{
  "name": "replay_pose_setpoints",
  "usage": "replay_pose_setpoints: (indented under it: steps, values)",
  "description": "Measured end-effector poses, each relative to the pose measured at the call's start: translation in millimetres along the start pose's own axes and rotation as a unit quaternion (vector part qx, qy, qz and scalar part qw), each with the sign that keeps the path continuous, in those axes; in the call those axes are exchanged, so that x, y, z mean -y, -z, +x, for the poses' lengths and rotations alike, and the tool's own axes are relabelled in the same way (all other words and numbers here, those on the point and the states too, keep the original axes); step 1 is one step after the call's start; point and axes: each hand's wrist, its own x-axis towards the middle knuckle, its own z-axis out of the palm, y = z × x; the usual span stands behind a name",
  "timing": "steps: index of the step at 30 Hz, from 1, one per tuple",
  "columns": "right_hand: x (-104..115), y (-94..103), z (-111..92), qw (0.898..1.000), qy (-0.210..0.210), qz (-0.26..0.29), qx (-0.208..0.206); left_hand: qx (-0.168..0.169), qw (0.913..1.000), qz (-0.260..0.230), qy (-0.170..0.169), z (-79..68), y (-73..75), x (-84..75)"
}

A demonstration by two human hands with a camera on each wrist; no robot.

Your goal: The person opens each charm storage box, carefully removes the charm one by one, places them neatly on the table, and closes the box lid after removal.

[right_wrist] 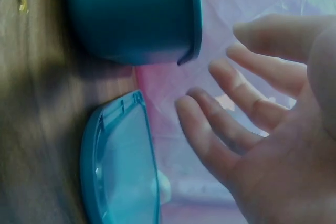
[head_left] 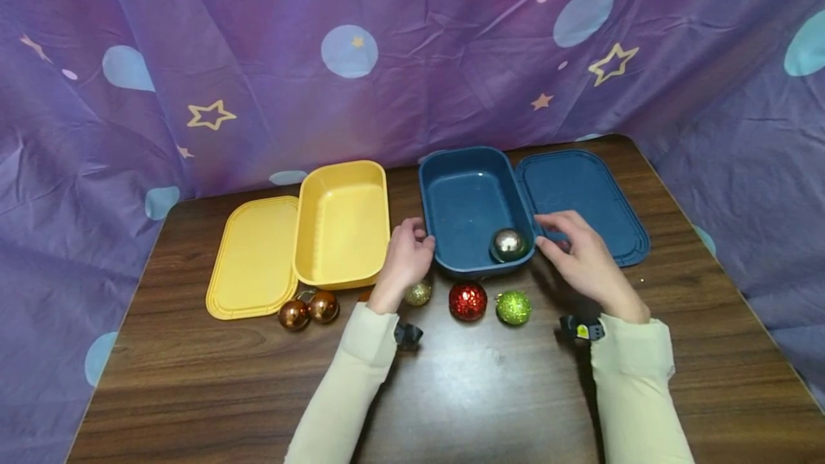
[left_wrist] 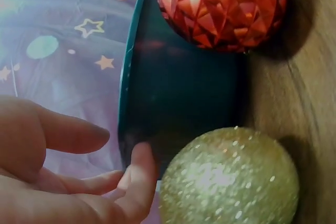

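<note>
A blue rectangular box point(head_left: 470, 206) stands open-topped at the back of the table, with a shiny silver-looking ball ornament point(head_left: 508, 244) in its near right corner. My left hand point(head_left: 407, 255) is at the box's left side, fingertips close to the wall; whether they touch it I cannot tell. At the right side, my right hand point(head_left: 583, 258) has its fingers loosely spread, and nothing lies in its palm point(right_wrist: 294, 166). In front of the box sit a gold glitter ball point(left_wrist: 231, 182), a red faceted ball point(head_left: 468, 301) and a green glitter ball point(head_left: 514, 307).
The blue lid point(head_left: 583, 199) lies right of the box. On the left stand a yellow box point(head_left: 344, 228) and its yellow lid point(head_left: 254, 260). Two shiny brown balls point(head_left: 308, 310) rest before them. A purple curtain point(head_left: 258, 56) hangs behind the table.
</note>
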Motion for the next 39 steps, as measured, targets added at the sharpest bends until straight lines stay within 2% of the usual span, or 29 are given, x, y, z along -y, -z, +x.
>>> replay_pose_setpoints:
  steps: [4, 7, 9, 12, 16, 20, 25, 31, 35, 39]
  values:
    - [7.2, -4.9, 2.7, 0.999, 0.033, -0.014, -0.024, 0.024, 0.9987, -0.034, 0.029, 2.7, -2.5, 0.3]
    - [14.3, -8.3, 7.7, 0.998, 0.049, -0.029, -0.018, 0.041, 0.9948, -0.075, 0.055, 4.1, -4.3, -0.1]
    - [19.4, -9.4, 13.3, 0.998, 0.045, -0.048, 0.007, 0.048, 0.9913, -0.102, 0.068, 4.8, -5.1, -0.2]
    - [29.0, -9.6, 23.7, 0.993, 0.028, -0.092, 0.067, 0.054, 0.9867, -0.131, 0.081, 5.7, -5.6, -0.1]
    - [42.4, -11.6, 36.4, 0.978, 0.002, -0.154, 0.142, 0.057, 0.9838, -0.146, 0.087, 6.1, -5.7, 0.4]
    - [51.8, -17.6, 44.7, 0.964, -0.019, -0.195, 0.182, 0.061, 0.9803, -0.164, 0.091, 6.8, -5.9, 1.7]
    - [57.3, -23.9, 49.1, 0.953, -0.04, -0.231, 0.193, 0.067, 0.9745, -0.192, 0.095, 7.4, -6.0, 2.4]
    - [62.3, -26.8, 51.8, 0.942, -0.065, -0.255, 0.21, 0.064, 0.973, -0.202, 0.091, 7.0, -6.2, 3.2]
    - [63.9, -28.1, 53.6, 0.939, -0.071, -0.258, 0.216, 0.065, 0.9716, -0.209, 0.092, 7.1, -5.6, 3.8]
    - [63.0, -29.2, 53.8, 0.941, -0.066, -0.258, 0.211, 0.066, 0.9703, -0.213, 0.092, 7.4, -5.0, 5.0]
